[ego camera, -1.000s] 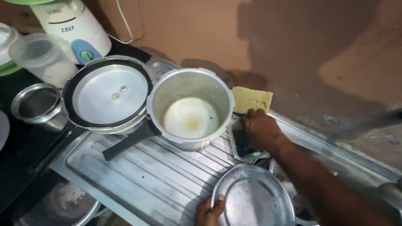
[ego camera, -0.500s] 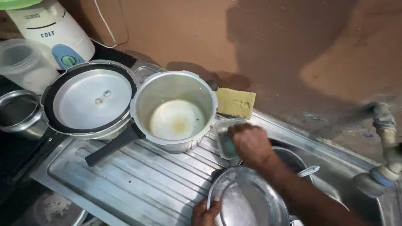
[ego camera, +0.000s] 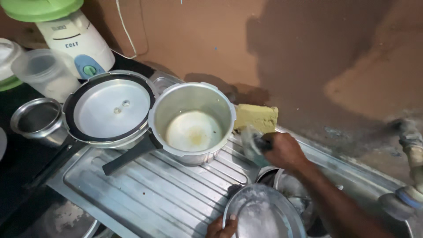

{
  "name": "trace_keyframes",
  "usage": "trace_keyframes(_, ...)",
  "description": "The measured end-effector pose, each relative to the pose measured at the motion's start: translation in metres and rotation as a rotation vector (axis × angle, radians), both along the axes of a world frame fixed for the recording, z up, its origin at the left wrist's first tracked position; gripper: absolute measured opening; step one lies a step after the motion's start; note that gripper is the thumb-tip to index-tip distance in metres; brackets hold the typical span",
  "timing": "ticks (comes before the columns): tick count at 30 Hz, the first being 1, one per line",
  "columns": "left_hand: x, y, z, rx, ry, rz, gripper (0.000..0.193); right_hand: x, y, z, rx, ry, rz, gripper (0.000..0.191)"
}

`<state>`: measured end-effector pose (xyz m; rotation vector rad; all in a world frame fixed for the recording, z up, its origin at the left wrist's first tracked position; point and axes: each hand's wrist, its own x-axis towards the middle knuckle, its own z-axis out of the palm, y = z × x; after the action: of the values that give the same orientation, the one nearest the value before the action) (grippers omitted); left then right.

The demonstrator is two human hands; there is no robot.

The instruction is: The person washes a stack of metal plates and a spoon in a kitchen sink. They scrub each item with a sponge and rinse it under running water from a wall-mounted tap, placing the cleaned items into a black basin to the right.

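Gripping a scrubber (ego camera: 252, 143), right hand (ego camera: 284, 150) clenched; left hand (ego camera: 222, 227) pinches tilted plate (ego camera: 264, 216) rim

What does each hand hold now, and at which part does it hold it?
The right hand grips a blurred scrub pad at its near end. The left hand holds the round steel plate by its lower left rim.

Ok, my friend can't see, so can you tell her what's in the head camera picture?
A person's right hand holds a scrubber above a steel sink, while the left hand holds the rim of a soapy steel plate. An open pressure cooker, its lid and a yellow sponge sit nearby, with a mixer behind.
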<state>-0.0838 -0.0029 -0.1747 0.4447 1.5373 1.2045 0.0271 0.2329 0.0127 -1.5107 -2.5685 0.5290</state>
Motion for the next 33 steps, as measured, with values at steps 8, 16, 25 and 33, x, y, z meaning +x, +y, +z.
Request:
trace_keyframes(8, 0.02, 0.002, 0.006, -0.004, 0.022, 0.003, 0.047, 0.016, -0.024, -0.011, 0.223, -0.075, 0.16, 0.016)
trace_keyframes(16, 0.018, -0.008, 0.015, 0.04, 0.053, 0.055, 0.05, -0.009, -0.015, 0.007, 0.094, 0.149, -0.092, 0.026)
trace_keyframes(25, 0.017, 0.006, 0.048, -0.082, 0.18, -0.013, 0.06, 0.102, -0.067, 0.03, -0.793, 1.082, -0.602, 0.023)
trace_keyframes(33, 0.06, 0.027, 0.088, -0.008, 0.021, 0.065, 0.054, 0.135, -0.178, -0.019, -0.32, 0.853, -0.214, 0.03)
